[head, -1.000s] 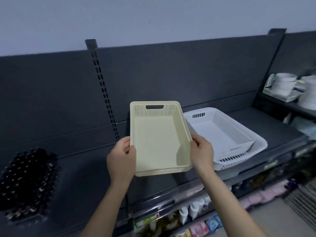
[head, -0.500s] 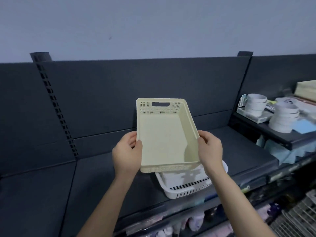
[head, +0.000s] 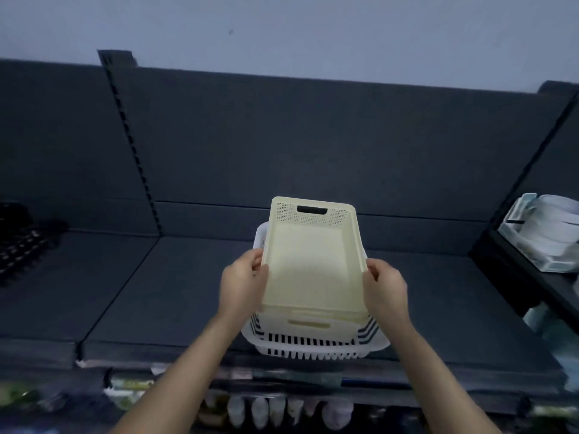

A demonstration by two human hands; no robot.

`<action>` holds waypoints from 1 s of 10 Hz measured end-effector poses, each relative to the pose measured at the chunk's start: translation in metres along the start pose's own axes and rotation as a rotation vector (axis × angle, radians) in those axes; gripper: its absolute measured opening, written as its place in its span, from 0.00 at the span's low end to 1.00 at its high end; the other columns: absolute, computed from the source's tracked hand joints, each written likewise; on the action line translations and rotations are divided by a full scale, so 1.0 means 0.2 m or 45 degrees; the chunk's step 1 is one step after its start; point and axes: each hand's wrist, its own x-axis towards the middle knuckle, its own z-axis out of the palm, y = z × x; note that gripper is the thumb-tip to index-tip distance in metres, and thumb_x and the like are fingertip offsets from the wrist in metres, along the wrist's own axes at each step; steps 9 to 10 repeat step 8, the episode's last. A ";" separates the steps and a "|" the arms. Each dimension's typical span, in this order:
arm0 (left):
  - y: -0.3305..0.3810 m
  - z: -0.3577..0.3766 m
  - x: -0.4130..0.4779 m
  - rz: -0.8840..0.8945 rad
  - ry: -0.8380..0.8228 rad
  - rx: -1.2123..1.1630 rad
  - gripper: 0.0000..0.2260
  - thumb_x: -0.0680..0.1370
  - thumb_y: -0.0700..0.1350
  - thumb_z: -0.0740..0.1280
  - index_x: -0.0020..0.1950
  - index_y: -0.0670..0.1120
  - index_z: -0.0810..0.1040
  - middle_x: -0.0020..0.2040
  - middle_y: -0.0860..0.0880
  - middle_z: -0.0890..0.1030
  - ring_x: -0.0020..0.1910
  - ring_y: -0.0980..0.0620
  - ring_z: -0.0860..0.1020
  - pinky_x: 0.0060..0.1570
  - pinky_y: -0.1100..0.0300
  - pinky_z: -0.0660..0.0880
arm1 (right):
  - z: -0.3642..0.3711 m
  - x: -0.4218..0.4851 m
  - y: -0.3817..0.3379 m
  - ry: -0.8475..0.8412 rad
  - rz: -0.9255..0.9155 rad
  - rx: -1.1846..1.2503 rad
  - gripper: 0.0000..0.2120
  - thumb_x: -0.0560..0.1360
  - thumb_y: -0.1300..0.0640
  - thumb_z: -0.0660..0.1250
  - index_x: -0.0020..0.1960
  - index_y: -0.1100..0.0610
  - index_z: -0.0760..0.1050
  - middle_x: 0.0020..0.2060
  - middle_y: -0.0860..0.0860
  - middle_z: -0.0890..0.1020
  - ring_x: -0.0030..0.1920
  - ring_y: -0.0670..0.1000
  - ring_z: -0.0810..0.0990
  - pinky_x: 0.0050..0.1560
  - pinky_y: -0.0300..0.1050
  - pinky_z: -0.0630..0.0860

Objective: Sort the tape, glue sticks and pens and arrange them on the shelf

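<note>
cream basket [head: 310, 267] lowered, now over white basket [head: 316, 347], on shelf [head: 175, 286]

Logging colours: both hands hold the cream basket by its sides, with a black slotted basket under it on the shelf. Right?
No: the head view shows the slotted basket on the shelf is white, not black. Left hand and right hand do hold the cream basket by its sides.

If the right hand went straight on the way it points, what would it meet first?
The cream basket: the right hand already grips its right rim. Past that, probably the shelf's dark back panel; depth is unclear.
</note>
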 end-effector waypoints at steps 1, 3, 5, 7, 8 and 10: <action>-0.05 0.03 0.02 -0.010 -0.030 0.133 0.11 0.75 0.37 0.61 0.50 0.47 0.80 0.43 0.49 0.83 0.44 0.47 0.80 0.41 0.53 0.77 | 0.03 0.00 0.03 -0.037 0.000 -0.036 0.12 0.73 0.69 0.53 0.32 0.59 0.63 0.26 0.50 0.67 0.27 0.48 0.63 0.24 0.37 0.57; -0.12 0.04 0.03 0.089 -0.127 0.327 0.16 0.77 0.34 0.58 0.57 0.43 0.81 0.57 0.48 0.81 0.53 0.48 0.78 0.48 0.59 0.74 | 0.05 -0.02 0.04 -0.078 0.002 -0.211 0.14 0.72 0.71 0.52 0.31 0.58 0.58 0.29 0.50 0.64 0.29 0.48 0.60 0.27 0.39 0.55; -0.16 -0.01 0.10 0.127 -0.182 0.370 0.15 0.79 0.35 0.57 0.57 0.44 0.81 0.56 0.49 0.81 0.53 0.50 0.77 0.48 0.59 0.73 | 0.12 -0.04 -0.01 -0.092 0.038 -0.353 0.15 0.73 0.71 0.52 0.32 0.56 0.57 0.35 0.51 0.67 0.30 0.48 0.63 0.26 0.38 0.56; -0.16 -0.07 0.14 0.104 -0.291 0.444 0.12 0.80 0.42 0.62 0.60 0.44 0.78 0.52 0.49 0.81 0.51 0.51 0.78 0.50 0.56 0.75 | 0.14 -0.04 -0.02 -0.159 0.026 -0.346 0.09 0.72 0.70 0.54 0.35 0.59 0.62 0.38 0.53 0.70 0.31 0.49 0.66 0.26 0.39 0.60; -0.15 -0.10 0.14 0.109 -0.326 0.449 0.14 0.79 0.47 0.63 0.63 0.45 0.77 0.57 0.48 0.80 0.55 0.50 0.76 0.52 0.58 0.73 | 0.10 -0.04 -0.04 -0.148 0.048 -0.308 0.04 0.73 0.65 0.57 0.40 0.63 0.69 0.38 0.55 0.73 0.33 0.50 0.68 0.28 0.41 0.63; -0.15 -0.10 0.14 0.109 -0.326 0.449 0.14 0.79 0.47 0.63 0.63 0.45 0.77 0.57 0.48 0.80 0.55 0.50 0.76 0.52 0.58 0.73 | 0.10 -0.04 -0.04 -0.148 0.048 -0.308 0.04 0.73 0.65 0.57 0.40 0.63 0.69 0.38 0.55 0.73 0.33 0.50 0.68 0.28 0.41 0.63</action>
